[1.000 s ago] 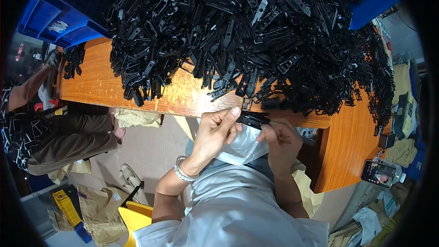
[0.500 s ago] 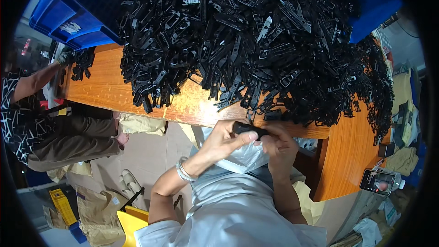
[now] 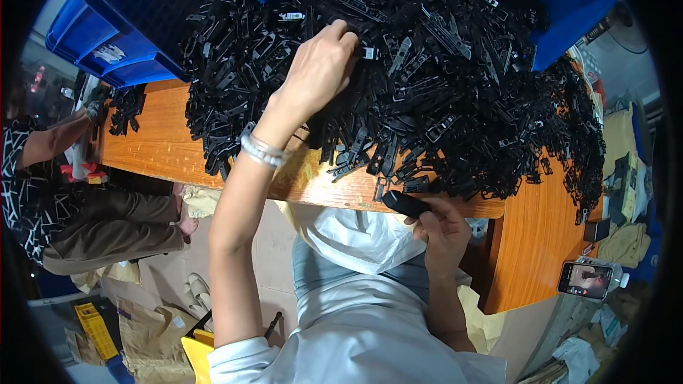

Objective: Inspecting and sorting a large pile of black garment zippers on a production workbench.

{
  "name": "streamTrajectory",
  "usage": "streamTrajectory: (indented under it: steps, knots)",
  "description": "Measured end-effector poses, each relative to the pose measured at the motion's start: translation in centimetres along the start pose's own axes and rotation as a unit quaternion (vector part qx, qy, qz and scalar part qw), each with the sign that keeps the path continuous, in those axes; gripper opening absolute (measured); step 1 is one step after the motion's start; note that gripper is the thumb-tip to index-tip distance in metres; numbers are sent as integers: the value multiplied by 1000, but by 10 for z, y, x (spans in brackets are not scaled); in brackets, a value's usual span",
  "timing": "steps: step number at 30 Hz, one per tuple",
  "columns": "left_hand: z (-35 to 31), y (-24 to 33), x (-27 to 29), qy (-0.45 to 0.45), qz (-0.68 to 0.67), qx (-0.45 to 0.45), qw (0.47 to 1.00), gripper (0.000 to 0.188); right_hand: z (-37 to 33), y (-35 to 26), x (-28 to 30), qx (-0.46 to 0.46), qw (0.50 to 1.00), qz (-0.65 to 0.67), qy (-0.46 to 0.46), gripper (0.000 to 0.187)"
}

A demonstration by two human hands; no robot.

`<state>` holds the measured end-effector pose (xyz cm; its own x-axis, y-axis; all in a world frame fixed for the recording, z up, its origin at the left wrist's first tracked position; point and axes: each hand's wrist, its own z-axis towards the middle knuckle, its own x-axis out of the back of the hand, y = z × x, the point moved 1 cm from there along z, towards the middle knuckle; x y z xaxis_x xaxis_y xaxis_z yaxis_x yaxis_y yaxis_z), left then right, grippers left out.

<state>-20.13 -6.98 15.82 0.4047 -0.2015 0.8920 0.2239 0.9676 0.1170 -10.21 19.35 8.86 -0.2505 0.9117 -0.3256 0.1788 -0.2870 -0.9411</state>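
Note:
My left hand (image 3: 322, 64) reaches far out over a big pile of black plastic clip-like parts (image 3: 427, 85). Its fingers are curled down together among the parts, and the fingertips are hidden, so what they pinch cannot be made out. A part with a light, shiny end (image 3: 368, 53) lies right beside those fingers. Close to the table's front edge, my right hand (image 3: 442, 231) is closed round a smooth, black, oblong object (image 3: 405, 204) whose rounded end points to the left. A white plastic bag (image 3: 356, 235) hangs open below the table edge, over my lap.
A blue crate (image 3: 121, 28) stands tilted at the far left of the wooden table (image 3: 171, 131). Another person (image 3: 53, 192) works at the left end by a small heap of black parts (image 3: 126, 103). At right are a phone (image 3: 585, 279) and a table extension.
My left hand has left the black object near the table edge and moved up and left onto the pile. My right hand keeps the object, now alone.

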Motion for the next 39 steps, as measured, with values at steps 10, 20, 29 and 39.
streamTrajectory:
  steps: [10,20,29,39]
  knots:
    - [-99,90,-6,-28,-709,339,618,16,13,-5,-6,68,995,-54,-52,24]
    - [-134,104,9,-81,-494,205,841,34,4,-11,-13,126,961,-233,-86,28]
    - [-153,108,12,-106,-532,200,816,36,4,-16,-21,120,943,-277,-139,27]
    - [-179,97,1,-4,-504,181,844,25,2,-10,-16,29,950,-252,-181,23]
